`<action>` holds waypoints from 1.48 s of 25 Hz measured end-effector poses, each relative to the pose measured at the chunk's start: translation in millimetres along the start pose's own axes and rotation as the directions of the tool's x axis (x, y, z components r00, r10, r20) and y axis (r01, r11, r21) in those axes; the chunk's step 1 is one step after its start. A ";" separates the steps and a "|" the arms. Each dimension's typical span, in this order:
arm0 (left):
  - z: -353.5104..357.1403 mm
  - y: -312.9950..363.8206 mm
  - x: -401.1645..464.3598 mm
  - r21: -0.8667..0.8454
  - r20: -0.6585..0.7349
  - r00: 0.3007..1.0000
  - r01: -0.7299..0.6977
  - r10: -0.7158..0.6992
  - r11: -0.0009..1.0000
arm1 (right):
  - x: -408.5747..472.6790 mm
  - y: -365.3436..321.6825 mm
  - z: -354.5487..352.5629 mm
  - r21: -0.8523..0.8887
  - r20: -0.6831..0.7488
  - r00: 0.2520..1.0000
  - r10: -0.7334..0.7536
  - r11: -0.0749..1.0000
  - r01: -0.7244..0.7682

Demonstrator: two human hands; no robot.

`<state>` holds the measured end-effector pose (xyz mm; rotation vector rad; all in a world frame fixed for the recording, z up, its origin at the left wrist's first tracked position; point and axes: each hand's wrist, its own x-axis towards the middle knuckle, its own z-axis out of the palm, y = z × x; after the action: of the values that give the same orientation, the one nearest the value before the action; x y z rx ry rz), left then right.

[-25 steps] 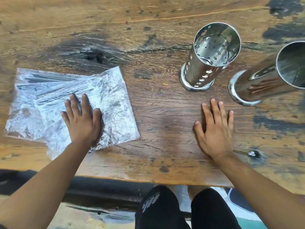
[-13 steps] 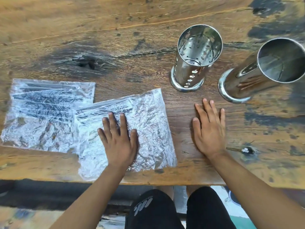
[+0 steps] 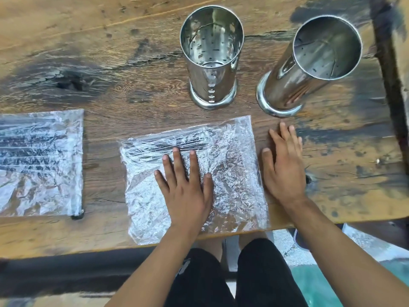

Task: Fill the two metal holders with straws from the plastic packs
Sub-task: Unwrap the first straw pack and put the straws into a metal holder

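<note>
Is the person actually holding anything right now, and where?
Nothing is gripped. The left hand lies flat, fingers straight, on the middle of the near plastic pack; the right hand rests flat on the table.

Café-like spot: straw holders, rough table

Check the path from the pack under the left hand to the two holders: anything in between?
Nothing visible. Bare table lies between the near pack under the left hand and both empty holders. The right hand rests beside it.
</note>
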<state>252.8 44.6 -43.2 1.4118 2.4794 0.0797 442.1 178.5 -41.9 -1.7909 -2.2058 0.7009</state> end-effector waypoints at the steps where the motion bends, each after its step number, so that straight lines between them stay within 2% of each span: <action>1: -1.4 4.9 -0.7 -0.003 0.012 1.000 0.002 -0.002 1.000 | -0.6 0.7 -1.2 0.025 0.002 1.000 -0.003 1.000 0.003; 4: -12.6 10.4 -1.3 -0.038 0.052 0.998 0.030 -0.028 0.999 | -1.2 -1.8 -7.0 0.096 -0.012 1.000 0.011 0.995 -0.010; 7: -26.0 4.2 2.5 -0.061 0.022 1.000 0.023 -0.022 0.998 | -8.9 -13.2 -11.1 0.131 -0.020 0.999 0.033 0.991 -0.030; 11: -28.6 -0.7 16.7 0.035 -0.060 0.987 -0.150 0.152 0.988 | -20.2 -21.8 -5.5 -0.015 -0.033 0.999 -0.008 1.000 0.008; 14: -21.5 5.2 31.4 0.093 0.023 0.971 -0.238 0.237 0.967 | -11.6 -21.6 -8.1 -0.084 0.014 0.999 -0.033 0.996 0.034; 17: -12.4 7.6 39.6 0.137 0.081 0.958 -0.283 0.274 0.949 | 3.8 -25.8 -14.2 -0.119 0.118 0.992 -0.034 0.992 0.048; 21: -7.7 6.1 40.9 0.145 0.090 0.959 -0.281 0.270 0.949 | 22.5 -34.0 -23.2 -0.192 0.240 0.971 -0.021 0.979 0.069; 26: -10.3 6.9 40.7 0.128 0.089 0.958 -0.283 0.273 0.950 | 24.3 -41.6 -29.0 -0.236 0.275 0.961 -0.036 0.966 0.104; 33: -7.7 4.2 42.0 0.113 0.062 0.960 -0.280 0.274 0.953 | 34.8 -48.7 -33.7 -0.215 0.360 0.929 -0.082 0.962 0.168; 37: -7.8 4.6 43.0 0.125 0.066 0.963 -0.268 0.261 0.955 | 33.8 -52.7 -32.9 -0.170 0.376 0.925 -0.052 0.978 0.124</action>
<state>233.8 84.2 -44.2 1.7735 2.2789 -0.0652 403.6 210.8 7.8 -1.7459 -2.6633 0.8981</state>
